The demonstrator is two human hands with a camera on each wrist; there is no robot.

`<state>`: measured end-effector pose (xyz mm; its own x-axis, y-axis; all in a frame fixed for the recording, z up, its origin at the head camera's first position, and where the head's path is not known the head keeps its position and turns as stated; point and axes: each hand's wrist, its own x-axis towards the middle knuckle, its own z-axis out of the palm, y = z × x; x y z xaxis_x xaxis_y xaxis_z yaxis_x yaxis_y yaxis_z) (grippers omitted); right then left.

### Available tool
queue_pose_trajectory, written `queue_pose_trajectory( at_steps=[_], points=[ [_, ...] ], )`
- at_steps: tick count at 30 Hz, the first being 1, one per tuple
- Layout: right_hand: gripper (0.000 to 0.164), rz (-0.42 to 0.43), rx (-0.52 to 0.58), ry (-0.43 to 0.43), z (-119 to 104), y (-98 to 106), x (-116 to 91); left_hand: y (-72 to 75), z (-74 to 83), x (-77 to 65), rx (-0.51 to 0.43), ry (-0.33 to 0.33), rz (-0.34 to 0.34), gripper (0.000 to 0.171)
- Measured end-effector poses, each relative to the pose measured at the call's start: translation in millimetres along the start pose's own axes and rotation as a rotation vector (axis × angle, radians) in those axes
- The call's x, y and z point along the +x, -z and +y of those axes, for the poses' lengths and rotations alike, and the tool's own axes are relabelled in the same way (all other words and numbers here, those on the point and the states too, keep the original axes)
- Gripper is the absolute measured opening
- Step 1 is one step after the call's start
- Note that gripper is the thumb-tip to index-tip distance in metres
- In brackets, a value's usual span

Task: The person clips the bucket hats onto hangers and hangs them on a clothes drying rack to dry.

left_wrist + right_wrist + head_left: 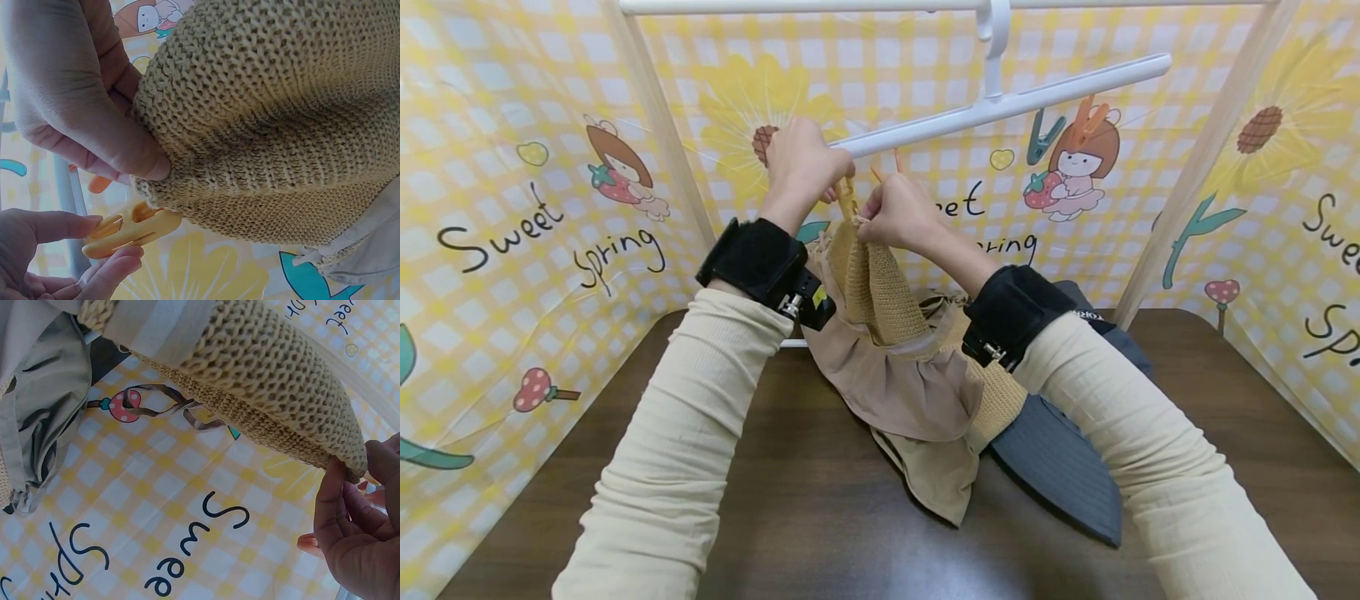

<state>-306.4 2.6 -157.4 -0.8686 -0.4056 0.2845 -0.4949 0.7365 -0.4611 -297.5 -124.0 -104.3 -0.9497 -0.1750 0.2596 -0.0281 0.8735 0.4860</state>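
Observation:
My left hand [805, 171] pinches a yellow clothes clip [134, 232] between thumb and fingers, just under the low left end of a white hanger [940, 125]. Close beside it, my right hand [901, 212] pinches the tip of a tan knitted sun hat [887, 292]. The hat hangs from that grip, its brown cloth brim [902, 383] spreading downward. In the left wrist view the clip's end meets the pinched knit edge; whether it bites the knit cannot be told.
The hanger hangs tilted from a white rail [812, 7]. A teal clip [1043, 137] and an orange clip [1088, 121] hang at its right. A dark grey hat [1060, 467] lies on the brown table [797, 517]. Wooden posts [662, 125] flank the rail before a checkered backdrop.

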Motion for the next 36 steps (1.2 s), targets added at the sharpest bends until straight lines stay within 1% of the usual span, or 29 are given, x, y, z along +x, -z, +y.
queue_pose_trajectory(
  at_steps=[7,16,22,31,36],
  points=[
    [0.012,0.02,0.03,0.024,1.3,-1.4,1.6,1.3,-0.1,-1.0,-0.014,-0.007,-0.009,0.036],
    [0.012,0.044,0.056,0.008,0.9,-3.2,2.9,4.3,-0.8,-2.5,-0.006,-0.019,-0.024,0.035],
    [0.012,0.07,0.052,0.009,-0.8,-3.3,2.6,5.5,-0.9,-2.9,-0.014,-0.012,-0.032,0.034],
    [0.012,0.113,0.07,0.017,-1.3,-6.5,1.4,6.2,0.3,-4.4,0.001,-0.019,-0.039,0.033],
    [0.012,0.139,0.079,0.037,-1.3,-6.9,1.2,6.3,0.8,-3.4,0.014,-0.022,-0.031,0.024]
  ],
)
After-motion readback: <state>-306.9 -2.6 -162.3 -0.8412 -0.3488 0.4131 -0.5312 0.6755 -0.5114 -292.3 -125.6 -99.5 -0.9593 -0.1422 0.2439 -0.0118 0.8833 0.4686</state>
